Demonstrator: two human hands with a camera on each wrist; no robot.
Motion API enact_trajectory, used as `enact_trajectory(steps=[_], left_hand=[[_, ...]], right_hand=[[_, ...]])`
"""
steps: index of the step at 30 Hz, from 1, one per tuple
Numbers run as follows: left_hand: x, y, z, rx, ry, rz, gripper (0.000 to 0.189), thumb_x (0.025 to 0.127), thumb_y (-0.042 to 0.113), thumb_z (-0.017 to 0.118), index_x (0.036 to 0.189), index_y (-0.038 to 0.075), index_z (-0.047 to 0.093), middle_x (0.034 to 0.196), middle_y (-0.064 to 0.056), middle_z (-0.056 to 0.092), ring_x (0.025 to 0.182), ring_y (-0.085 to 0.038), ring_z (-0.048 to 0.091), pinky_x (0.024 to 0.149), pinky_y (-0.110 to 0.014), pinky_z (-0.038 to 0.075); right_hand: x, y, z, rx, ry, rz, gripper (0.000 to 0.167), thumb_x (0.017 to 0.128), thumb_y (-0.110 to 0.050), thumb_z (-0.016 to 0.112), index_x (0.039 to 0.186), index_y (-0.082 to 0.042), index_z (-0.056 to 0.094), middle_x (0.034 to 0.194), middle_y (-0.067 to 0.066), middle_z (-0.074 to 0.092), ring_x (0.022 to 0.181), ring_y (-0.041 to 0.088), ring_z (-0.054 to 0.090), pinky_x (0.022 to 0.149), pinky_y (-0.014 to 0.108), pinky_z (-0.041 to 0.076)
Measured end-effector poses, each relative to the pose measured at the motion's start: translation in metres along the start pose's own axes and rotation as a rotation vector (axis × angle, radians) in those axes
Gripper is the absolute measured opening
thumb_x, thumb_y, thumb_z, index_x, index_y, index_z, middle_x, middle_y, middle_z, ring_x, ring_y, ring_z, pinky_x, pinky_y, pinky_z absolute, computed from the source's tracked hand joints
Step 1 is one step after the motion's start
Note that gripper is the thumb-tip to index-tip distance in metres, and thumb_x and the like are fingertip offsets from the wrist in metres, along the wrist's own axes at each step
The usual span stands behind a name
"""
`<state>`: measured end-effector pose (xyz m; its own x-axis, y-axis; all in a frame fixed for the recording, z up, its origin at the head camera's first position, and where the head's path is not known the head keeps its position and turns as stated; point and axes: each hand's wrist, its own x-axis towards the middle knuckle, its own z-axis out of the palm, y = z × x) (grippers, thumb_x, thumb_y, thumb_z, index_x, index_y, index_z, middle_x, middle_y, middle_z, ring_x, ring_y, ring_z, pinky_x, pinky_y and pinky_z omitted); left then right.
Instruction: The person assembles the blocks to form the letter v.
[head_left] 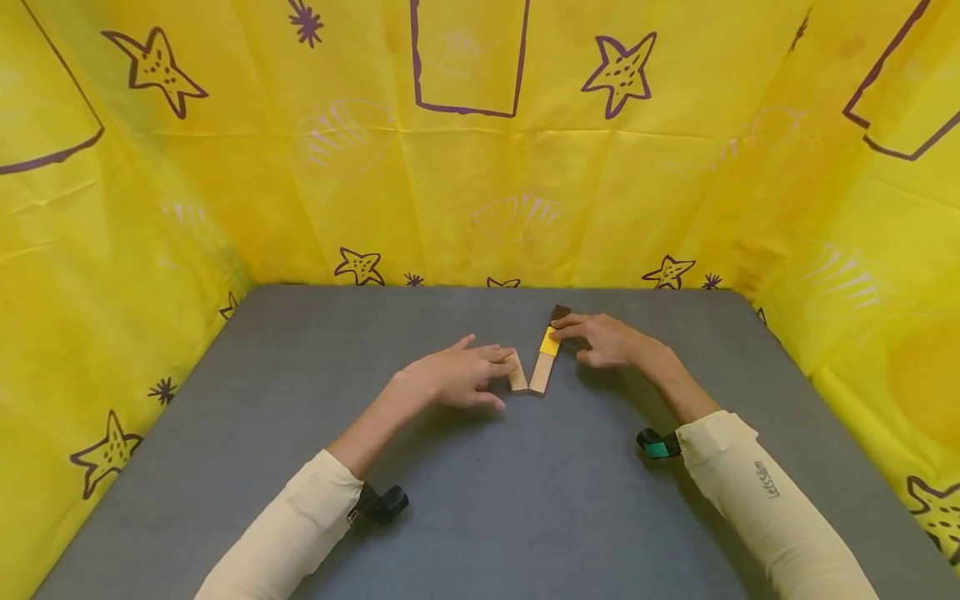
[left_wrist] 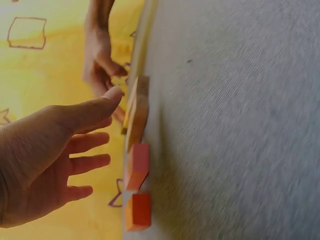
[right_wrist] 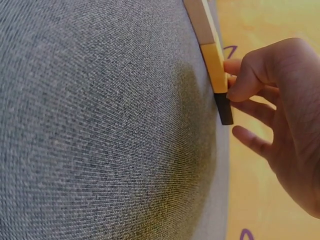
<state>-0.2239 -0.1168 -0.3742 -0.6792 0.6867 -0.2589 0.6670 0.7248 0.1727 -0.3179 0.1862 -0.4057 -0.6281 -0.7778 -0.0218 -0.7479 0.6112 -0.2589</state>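
- Yellow cloth point(head_left: 465, 167) with drawn starfish point(head_left: 620, 75) hangs behind and beside the grey tabletop point(head_left: 487, 517) where we work.
- Toward the tabletop's far side, a left pale block point(head_left: 518, 379) and a right pale block point(head_left: 542, 373) meet, or nearly so, at the near point of a V.
- Beyond the right pale block, we have a yellow block point(right_wrist: 214, 65) and then a black block point(right_wrist: 224, 108), touching end to end in one slanting line.
- Along the other arm of the V, our left wrist view shows a pink block point(left_wrist: 138, 166) and, just beside it, a red block point(left_wrist: 138, 212); a narrow gap seems to part those two.
- Our left hand point(head_left: 459, 379) reaches over that arm, fingers loosely stretched and spread, thumb well away from them. It grips nothing, and we cannot tell whether its fingertips touch the left pale block.
- Our right hand point(head_left: 607, 340) has its fingers stretched to the yellow block and black block, resting against them, we judge, without a grip.
- A sideways push from those fingers could skew the yellow block and break the line.
- Should we press too hard lengthwise, the right pale block could slide and spoil the point of the V.
- If our left hand dropped or dragged, it could knock the pink block or widen the gap by the red block.
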Motion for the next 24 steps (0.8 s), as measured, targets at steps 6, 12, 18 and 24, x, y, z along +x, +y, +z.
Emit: enact_trajectory(steps=[6,12,18,24], left_hand=[[-0.012,-0.014,-0.006,0.026,0.066,-0.029,0.069,0.101,0.047,0.066,0.159,0.015,0.046,0.168,-0.008,0.043,0.158,-0.026,0.037,0.133,-0.061,0.014],[-0.016,-0.027,0.0,0.035,0.132,-0.027,0.061,0.101,0.043,0.068,0.152,0.01,0.056,0.159,-0.009,0.054,0.151,-0.027,0.049,0.13,-0.061,0.025],[-0.009,-0.034,0.013,0.046,0.209,0.026,0.056,0.099,0.038,0.072,0.144,0.007,0.064,0.149,-0.011,0.064,0.139,-0.029,0.06,0.121,-0.054,0.042],[-0.002,-0.035,0.017,0.048,0.241,0.042,0.05,0.097,0.034,0.075,0.138,0.006,0.068,0.142,-0.013,0.069,0.129,-0.03,0.067,0.114,-0.05,0.05]], right_hand=[[0.0,0.0,0.002,-0.004,0.007,0.012,0.057,0.086,-0.002,0.054,0.141,-0.006,0.065,0.153,0.019,0.057,0.14,0.046,0.054,0.112,0.066,0.044],[0.001,0.0,0.003,0.006,0.012,0.011,0.057,0.086,-0.002,0.053,0.142,-0.005,0.065,0.154,0.018,0.056,0.142,0.046,0.052,0.113,0.067,0.042],[0.001,0.002,0.004,0.014,0.028,0.01,0.057,0.085,-0.002,0.054,0.141,-0.005,0.065,0.153,0.018,0.057,0.141,0.045,0.053,0.112,0.063,0.045],[0.002,0.003,0.003,0.009,0.023,0.005,0.056,0.086,-0.001,0.055,0.141,-0.005,0.066,0.153,0.018,0.057,0.141,0.046,0.053,0.111,0.064,0.045]])
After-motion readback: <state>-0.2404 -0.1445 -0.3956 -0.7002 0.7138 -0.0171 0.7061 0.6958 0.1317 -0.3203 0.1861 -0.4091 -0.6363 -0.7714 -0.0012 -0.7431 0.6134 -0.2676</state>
